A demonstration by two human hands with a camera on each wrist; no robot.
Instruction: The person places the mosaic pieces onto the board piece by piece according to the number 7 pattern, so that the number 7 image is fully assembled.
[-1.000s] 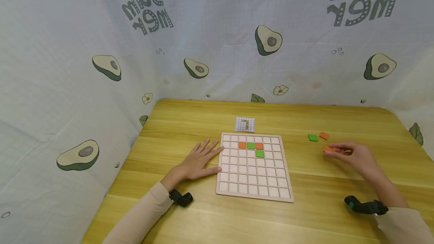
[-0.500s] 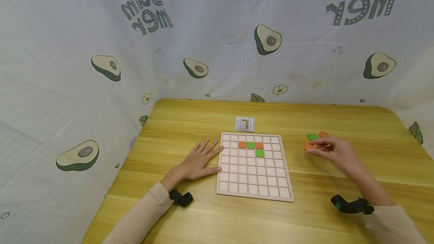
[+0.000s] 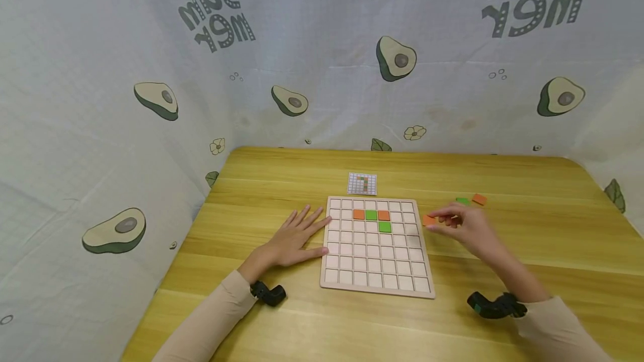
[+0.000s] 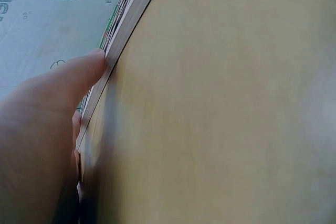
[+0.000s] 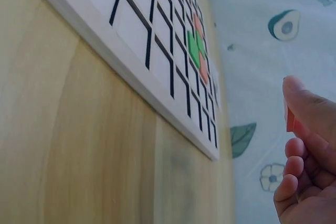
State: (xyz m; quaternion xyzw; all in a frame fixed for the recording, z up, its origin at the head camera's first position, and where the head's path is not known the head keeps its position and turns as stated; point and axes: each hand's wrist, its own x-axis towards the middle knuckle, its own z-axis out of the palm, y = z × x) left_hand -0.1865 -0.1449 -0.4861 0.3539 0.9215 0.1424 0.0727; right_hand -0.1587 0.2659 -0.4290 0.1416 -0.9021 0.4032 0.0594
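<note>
Right hand (image 3: pixel 465 227): thumb and fingers pinching one square orange tile (image 3: pixel 429 220) by its edge; the tile appears just beside the right edge of the board in the head view, outside the grid.

Left hand (image 3: pixel 292 242): fingers straight and spread, palm down; forefinger and thumb tips at the board's left edge, the thumb touching it in the left wrist view.

Board (image 3: pixel 377 292): pale wood, nearly square, seven by seven recessed cells, lying flat between the hands. Second row from the far edge, left to right from the third cell: left orange square tile (image 3: pixel 359 214), upper green square tile (image 3: pixel 370 215), right orange square tile (image 3: pixel 384 215). Third row, directly under the right orange tile: lower green square tile (image 3: pixel 384 227).

Loose pieces, right of the board, just beyond the right hand: green tile (image 3: pixel 463 201), partly hidden by the hand; orange tile (image 3: pixel 479 199) beside it.

Card (image 3: pixel 356 186): small, white, printed with a grid and coloured squares, near the board's far edge.

Wrists: black left wrist device (image 3: pixel 269 294) and black right wrist device (image 3: pixel 495 306), next to beige sleeves (image 3: pixel 206 320).

Support: yellow wood-grain table (image 3: pixel 302 334).

Backdrop: whitish cloth (image 3: pixel 322 21) with avocado prints and reversed grey lettering.
</note>
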